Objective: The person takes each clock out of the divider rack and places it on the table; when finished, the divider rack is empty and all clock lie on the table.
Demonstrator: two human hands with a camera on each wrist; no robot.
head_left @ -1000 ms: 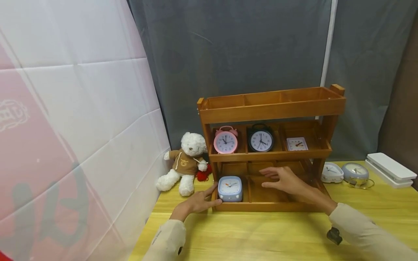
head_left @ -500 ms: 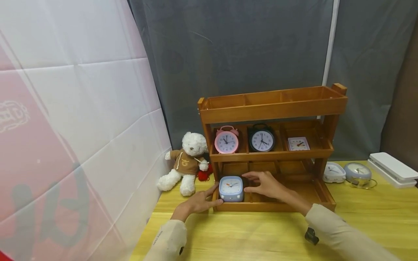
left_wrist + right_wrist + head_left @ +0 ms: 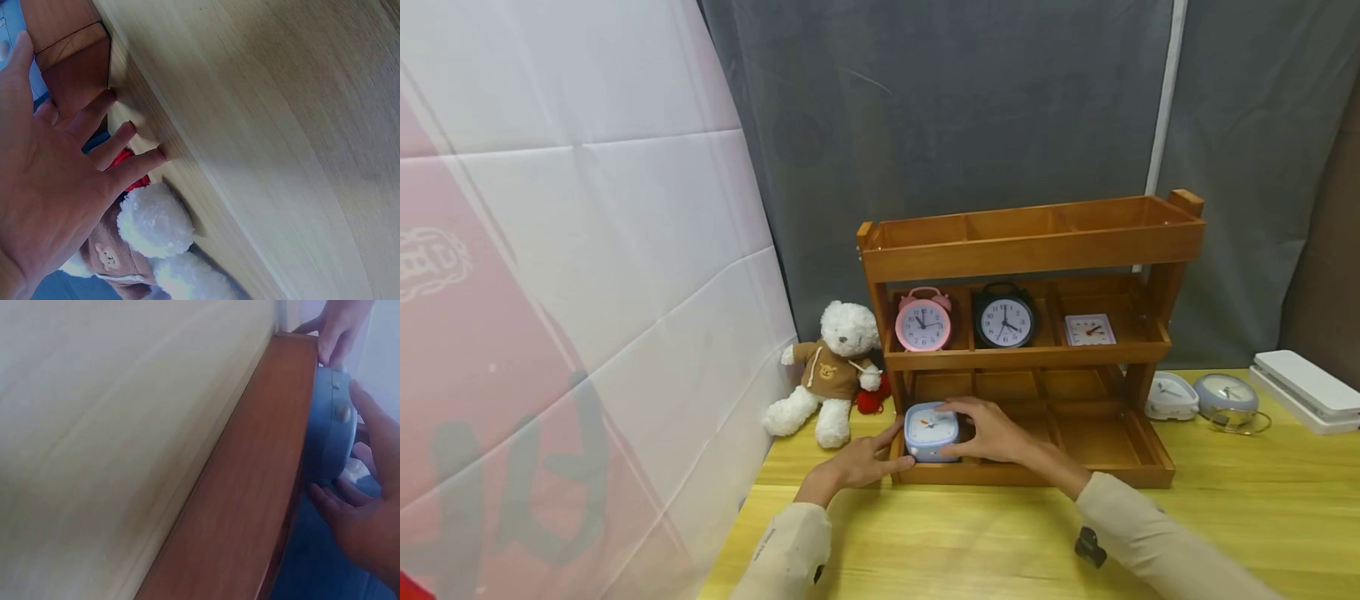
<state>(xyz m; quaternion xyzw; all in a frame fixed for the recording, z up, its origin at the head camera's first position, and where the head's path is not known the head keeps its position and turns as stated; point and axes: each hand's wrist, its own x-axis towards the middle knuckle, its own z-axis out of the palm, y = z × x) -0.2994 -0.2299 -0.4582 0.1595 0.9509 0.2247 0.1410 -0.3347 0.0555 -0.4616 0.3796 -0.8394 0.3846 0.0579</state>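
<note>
A blue square alarm clock [image 3: 927,432] stands in the bottom-left compartment of a three-tier wooden rack [image 3: 1030,477]. My right hand [image 3: 994,433] holds this clock from its right side, with the fingers over the top edge and the thumb low at the front; the right wrist view shows the clock [image 3: 331,425] close behind the rack's front rail. At the rack's left end rests my left hand [image 3: 856,463], its fingers spread and its thumb reaching the clock's lower left corner. In the left wrist view the left hand [image 3: 56,169] holds nothing.
The middle tier bears a pink twin-bell clock [image 3: 923,325], a black clock [image 3: 1004,322] and a small white square clock [image 3: 1089,330]. Left of the rack sits a white teddy bear [image 3: 831,375]. Two more clocks [image 3: 1171,397] and a white flat device [image 3: 1306,388] lie to the right.
My right hand has moved left from the middle of the bottom tier and taken hold of the blue alarm clock. The left hand has stayed at the rack's left end.
</note>
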